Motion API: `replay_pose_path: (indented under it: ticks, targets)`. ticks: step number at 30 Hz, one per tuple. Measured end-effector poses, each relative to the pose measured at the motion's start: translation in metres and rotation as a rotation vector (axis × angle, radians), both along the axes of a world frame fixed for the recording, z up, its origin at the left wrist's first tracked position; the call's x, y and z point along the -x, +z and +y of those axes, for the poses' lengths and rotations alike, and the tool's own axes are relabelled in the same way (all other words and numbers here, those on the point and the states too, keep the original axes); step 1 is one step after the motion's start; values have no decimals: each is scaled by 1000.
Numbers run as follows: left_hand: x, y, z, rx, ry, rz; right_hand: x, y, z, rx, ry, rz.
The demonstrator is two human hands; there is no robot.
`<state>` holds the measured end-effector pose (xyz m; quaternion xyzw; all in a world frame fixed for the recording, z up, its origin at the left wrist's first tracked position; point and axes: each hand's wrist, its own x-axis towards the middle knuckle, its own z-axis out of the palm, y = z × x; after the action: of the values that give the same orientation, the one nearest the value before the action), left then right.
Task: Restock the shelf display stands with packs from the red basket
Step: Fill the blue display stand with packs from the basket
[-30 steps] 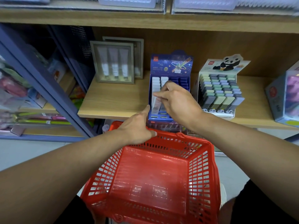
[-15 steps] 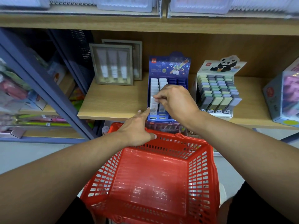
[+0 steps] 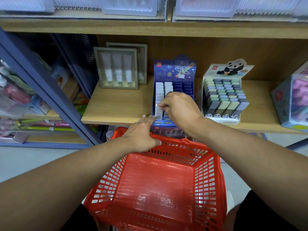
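Pinching white pack [image 3: 158,108] — right grip [image 3: 179,108]

A white pack [image 3: 158,109] is pinched by the right hand [image 3: 179,109] over the left column of the blue display stand [image 3: 173,90] on the wooden shelf [image 3: 116,105]. The far rim of the red basket [image 3: 160,185] is touched by the left hand [image 3: 141,137], fingers straight.

Two framed tube sets [image 3: 118,68] left on the wooden shelf [image 3: 116,104], clear boxes [image 3: 130,5] above
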<state>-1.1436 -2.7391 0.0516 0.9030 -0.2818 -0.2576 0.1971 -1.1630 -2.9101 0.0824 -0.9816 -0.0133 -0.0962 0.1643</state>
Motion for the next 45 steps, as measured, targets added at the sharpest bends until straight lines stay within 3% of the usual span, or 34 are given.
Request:
replay_pose_path:
  ticks: [3, 6, 9, 11, 13, 16, 18, 20, 45]
  targets:
    - [-5, -7, -1, 18, 72, 34, 6, 6, 0, 12, 15, -21]
    - [-8, -10, -5, 103, 105, 50, 20, 24, -13, 3, -28, -176]
    - [-12, -8, -13, 201, 163, 33, 31, 41, -58, -25, -387, -306]
    - [-14, -9, -18, 281, 205, 11, 42, 42, -100, -200, -660, -265]
    - [-15, -12, -21, 327, 222, -21, 54, 39, -132, -502, -890, -222]
    - [-13, -15, -24, 298, 221, -93, 64, 29, -152, -952, -1058, -124]
    - [-14, -16, -24, 275, 227, -130, 67, 20, -154, -1022, -1000, -14]
    - [-15, -16, -26, 253, 242, -154, 68, 10, -151, -952, -947, 44]
    - [-22, -15, -29, 242, 273, -164, 71, 1, -135, -960, -810, 109]
